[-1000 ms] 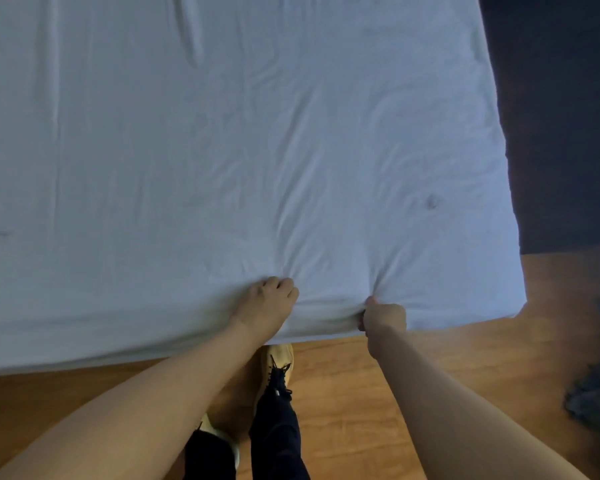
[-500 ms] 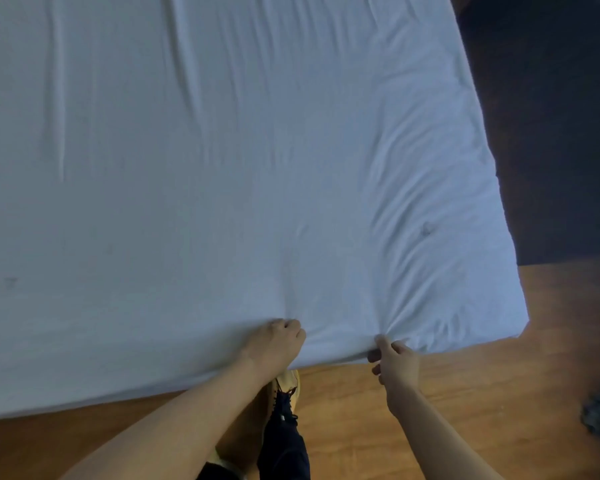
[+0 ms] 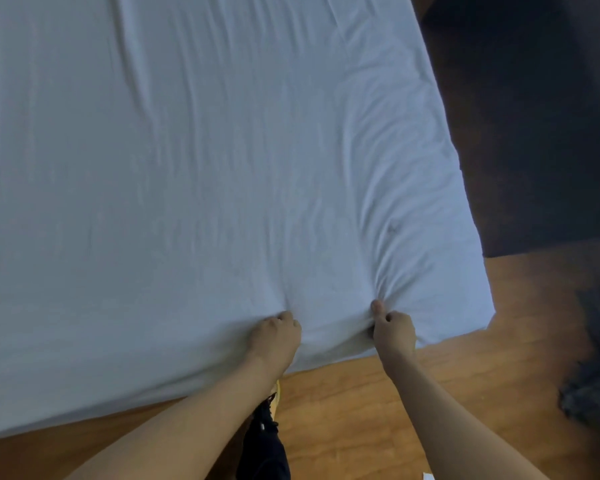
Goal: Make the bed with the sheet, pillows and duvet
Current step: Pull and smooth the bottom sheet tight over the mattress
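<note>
While both hands work the near edge of the bed (image 3: 84,386), the white sheet (image 3: 205,168) lies spread over it. Left hand (image 3: 277,336) has its fingers curled into the cloth; right hand (image 3: 392,329) pinches a gathered fold, creases fanning outward. Wooden floor (image 3: 378,410) lies below.

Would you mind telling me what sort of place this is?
Probably a bedroom: a bed under a white sheet, both hands gripping its edge, on wooden flooring.
</note>
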A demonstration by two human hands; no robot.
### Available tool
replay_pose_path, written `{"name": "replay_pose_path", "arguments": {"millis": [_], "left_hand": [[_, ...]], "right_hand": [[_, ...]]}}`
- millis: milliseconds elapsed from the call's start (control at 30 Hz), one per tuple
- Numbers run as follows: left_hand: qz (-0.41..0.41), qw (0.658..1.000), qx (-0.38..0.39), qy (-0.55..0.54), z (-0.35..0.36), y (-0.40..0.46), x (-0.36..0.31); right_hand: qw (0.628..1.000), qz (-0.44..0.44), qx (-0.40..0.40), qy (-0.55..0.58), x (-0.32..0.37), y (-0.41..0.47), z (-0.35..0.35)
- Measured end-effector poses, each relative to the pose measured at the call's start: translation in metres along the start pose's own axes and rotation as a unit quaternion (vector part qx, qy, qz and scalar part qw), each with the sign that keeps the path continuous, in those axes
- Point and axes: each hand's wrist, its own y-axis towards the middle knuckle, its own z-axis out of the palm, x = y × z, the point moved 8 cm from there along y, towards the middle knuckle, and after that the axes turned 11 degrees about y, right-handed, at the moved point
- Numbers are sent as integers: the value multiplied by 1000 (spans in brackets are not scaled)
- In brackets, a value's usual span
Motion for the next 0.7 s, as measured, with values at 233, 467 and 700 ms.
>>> {"name": "replay_pose_path", "arguments": {"millis": [233, 467, 700], "left_hand": [[59, 998, 1, 25, -12, -11, -11], [39, 999, 31, 3, -7, -3, -10], [-50, 987, -110, -104, -6, -19, 11]], "right_hand": [[995, -30, 43, 83, -15, -17, -25], [999, 29, 34, 5, -10, -19, -13], [961, 214, -109, 137, -41, 35, -53]]}}
